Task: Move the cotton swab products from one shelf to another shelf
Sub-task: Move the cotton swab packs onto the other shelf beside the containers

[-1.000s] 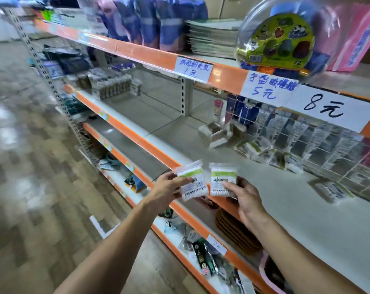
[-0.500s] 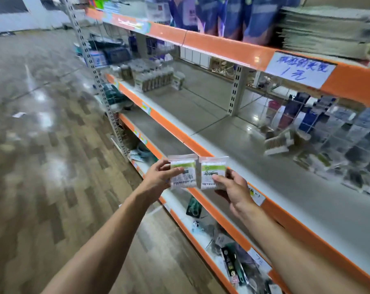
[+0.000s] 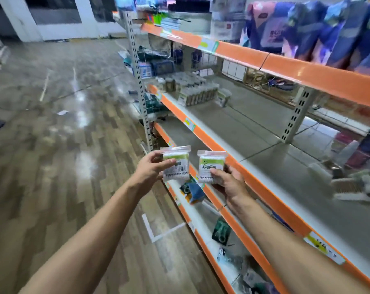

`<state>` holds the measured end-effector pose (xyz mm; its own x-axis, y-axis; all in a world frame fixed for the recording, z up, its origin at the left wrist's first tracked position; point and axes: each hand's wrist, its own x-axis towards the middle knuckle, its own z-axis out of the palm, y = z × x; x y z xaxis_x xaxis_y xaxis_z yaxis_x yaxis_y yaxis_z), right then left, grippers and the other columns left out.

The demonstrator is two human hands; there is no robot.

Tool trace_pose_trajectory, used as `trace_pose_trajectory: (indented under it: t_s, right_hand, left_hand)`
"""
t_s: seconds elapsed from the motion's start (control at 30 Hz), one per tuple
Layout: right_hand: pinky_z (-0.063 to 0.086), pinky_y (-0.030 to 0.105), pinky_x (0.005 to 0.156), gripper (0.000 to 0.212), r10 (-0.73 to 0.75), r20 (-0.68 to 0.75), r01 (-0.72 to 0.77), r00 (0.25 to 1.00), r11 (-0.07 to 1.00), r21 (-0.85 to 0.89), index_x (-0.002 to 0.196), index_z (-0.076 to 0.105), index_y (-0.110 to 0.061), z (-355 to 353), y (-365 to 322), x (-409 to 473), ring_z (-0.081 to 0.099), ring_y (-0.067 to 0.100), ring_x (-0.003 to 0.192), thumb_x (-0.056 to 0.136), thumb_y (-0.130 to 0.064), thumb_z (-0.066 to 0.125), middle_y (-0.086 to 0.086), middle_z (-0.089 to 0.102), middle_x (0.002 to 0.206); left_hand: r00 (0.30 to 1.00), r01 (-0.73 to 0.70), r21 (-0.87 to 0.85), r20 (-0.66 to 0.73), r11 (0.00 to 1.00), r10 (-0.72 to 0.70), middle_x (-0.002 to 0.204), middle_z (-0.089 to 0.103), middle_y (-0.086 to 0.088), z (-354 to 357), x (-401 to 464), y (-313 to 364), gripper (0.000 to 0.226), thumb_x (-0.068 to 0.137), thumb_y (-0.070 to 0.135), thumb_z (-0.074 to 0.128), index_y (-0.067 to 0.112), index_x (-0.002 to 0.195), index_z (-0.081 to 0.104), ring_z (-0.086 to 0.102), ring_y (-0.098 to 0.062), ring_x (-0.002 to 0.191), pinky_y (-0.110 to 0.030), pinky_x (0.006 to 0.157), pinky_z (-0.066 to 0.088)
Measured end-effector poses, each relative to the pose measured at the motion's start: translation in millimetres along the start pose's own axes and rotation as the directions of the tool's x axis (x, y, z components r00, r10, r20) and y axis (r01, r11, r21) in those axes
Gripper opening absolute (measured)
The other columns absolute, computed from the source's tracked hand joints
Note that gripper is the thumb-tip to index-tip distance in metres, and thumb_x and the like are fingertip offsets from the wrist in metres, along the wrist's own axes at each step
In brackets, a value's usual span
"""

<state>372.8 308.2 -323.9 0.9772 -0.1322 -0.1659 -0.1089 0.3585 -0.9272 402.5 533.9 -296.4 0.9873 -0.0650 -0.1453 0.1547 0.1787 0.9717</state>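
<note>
Beside the orange-edged shelf, one slippery swab packet is pinched in the left hand and another packet in the right hand, so either could be dropped.

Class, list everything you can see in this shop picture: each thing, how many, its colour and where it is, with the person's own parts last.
cotton swab packs: two, clear with green labels, one in each hand, held in front of the shelving
shelves: several tiers, grey with orange edges, right side
small boxed goods: a cluster, pale, far end of the middle shelf
soft packs: several, blue and pink, top shelf
floor: wood-pattern, left
left hand: holds the left pack
right hand: holds the right pack
</note>
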Motion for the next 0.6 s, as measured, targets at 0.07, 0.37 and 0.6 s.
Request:
trace_pose_trajectory:
  t_s: [0.07, 0.37, 0.6]
  right_hand:
    - [0.06, 0.036, 0.073, 0.022, 0.008, 0.022, -0.008, 1.0, 1.0, -0.002, 0.098, 0.069, -0.011, 16.6, -1.4, 14.9, 0.071, 0.024, 0.078, 0.084, 0.005, 0.065, 0.008, 0.075, 0.091]
    - [0.056, 0.048, 0.088, 0.026, 0.04, 0.042, -0.04, 0.998, 0.999, -0.019, 0.103, 0.07, -0.011, 67.1, 8.9, 93.3, 0.07, 0.032, 0.093, 0.079, -0.001, 0.072, 0.011, 0.076, 0.098]
    - [0.058, 0.034, 0.074, 0.032, 0.014, 0.046, -0.012, 0.999, 0.999, -0.04, 0.111, 0.069, -0.013, 95.5, -2.0, 167.3, 0.07, 0.017, 0.081, 0.081, -0.003, 0.071, 0.001, 0.075, 0.096]
  left_hand:
    - [1.0, -0.011, -0.008, -0.03, 1.0, 0.011, 0.108, 0.069, -0.011, -14.0, 12.0, 6.9, 0.039, 0.08, 0.006, 0.076, 0.003, 0.115, 0.06, 0.071, -0.017, 0.085, -0.026, 0.061, 0.054]
    - [0.995, -0.022, 0.004, -0.092, 1.0, 0.023, 0.115, 0.069, -0.016, -55.7, 73.8, 23.1, 0.032, 0.079, 0.004, 0.076, 0.008, 0.108, 0.063, 0.069, -0.026, 0.097, -0.046, 0.091, 0.052]
    - [0.996, -0.011, 0.058, -0.088, 0.998, 0.016, 0.12, 0.068, -0.014, -73.3, 152.2, 41.7, 0.048, 0.067, 0.019, 0.088, 0.011, 0.109, 0.065, 0.065, -0.031, 0.113, -0.055, 0.103, 0.042]
